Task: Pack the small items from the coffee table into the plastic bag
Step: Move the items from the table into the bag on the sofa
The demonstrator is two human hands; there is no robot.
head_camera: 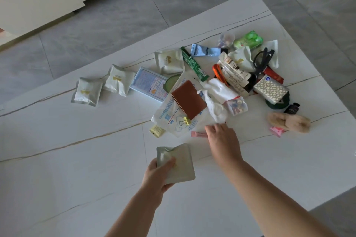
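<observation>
The white marbled worktop (192,188) is carrying a loose heap of small items. At the heap's near edge the crumpled white plastic bag (216,100) is lying, and the right hand (223,140) is reaching its fingertips onto the bag's lower corner; whether that grip is pinching the film I cannot tell. The left hand (157,177) is holding a pale foil sachet (178,163) above the worktop, its thumb pressing on top and its fingers curling beneath. 2 similar sachets (86,91) are lying apart on the left, beside a light blue box (147,82).
</observation>
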